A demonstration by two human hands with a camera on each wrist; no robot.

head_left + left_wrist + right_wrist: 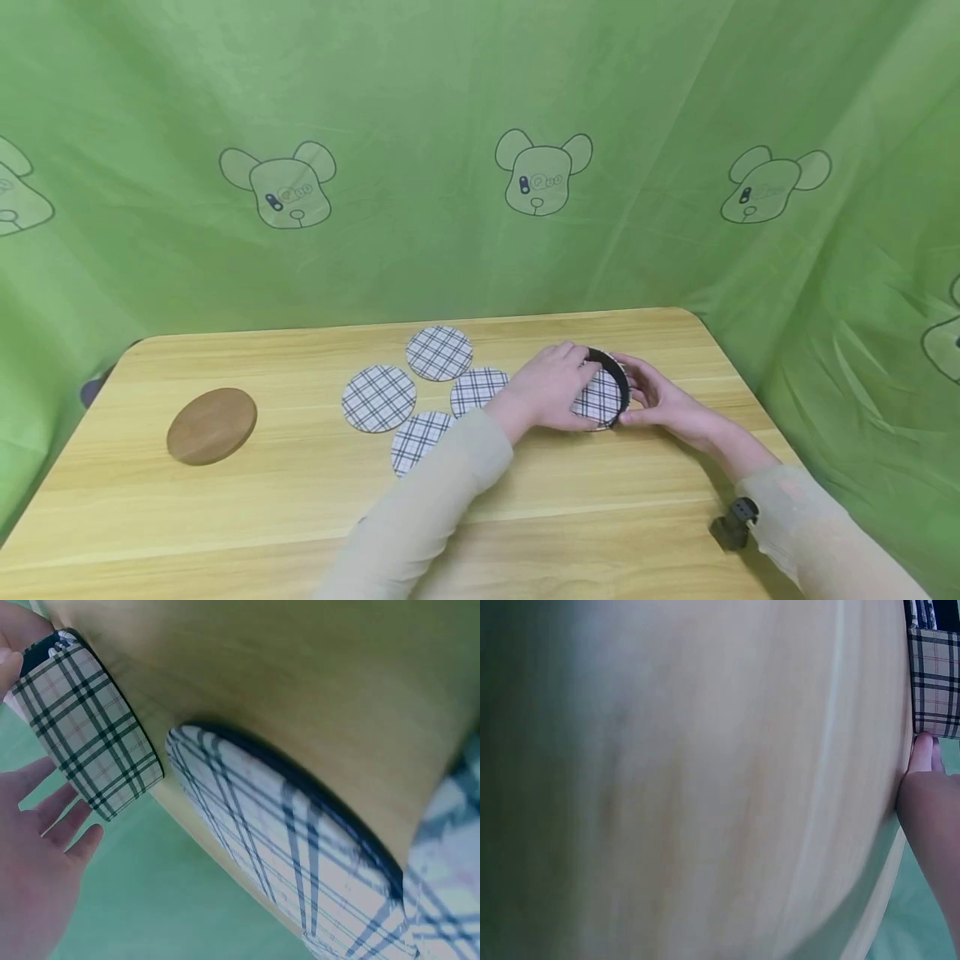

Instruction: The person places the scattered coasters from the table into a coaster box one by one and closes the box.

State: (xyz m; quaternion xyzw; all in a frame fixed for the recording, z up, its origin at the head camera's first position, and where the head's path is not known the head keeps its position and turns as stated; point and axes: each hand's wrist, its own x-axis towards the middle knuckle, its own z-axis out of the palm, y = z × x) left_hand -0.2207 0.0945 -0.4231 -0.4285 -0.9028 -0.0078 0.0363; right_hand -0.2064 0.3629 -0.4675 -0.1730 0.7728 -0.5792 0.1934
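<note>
At the right of the table stands a round plaid coaster holder point(624, 385) with a black inside. A plaid coaster point(600, 398) lies within it. My right hand point(667, 404) grips the holder's right side, fingers around the wall and thumb at the near edge. My left hand point(551, 387) spans the holder's left part from above, thumb on the near side and fingers at the far rim. In the left wrist view, the left fingers point(64, 817) are spread and fairly straight beside the holder's plaid wall point(94, 727).
Several loose plaid coasters lie left of the holder, among them a far one point(439, 353) and a left one point(378, 398); my left forearm partly covers the nearest point(420, 440). A brown disc point(212, 426) lies farther left. Green curtain point(420, 275) hangs behind the wooden table point(300, 517).
</note>
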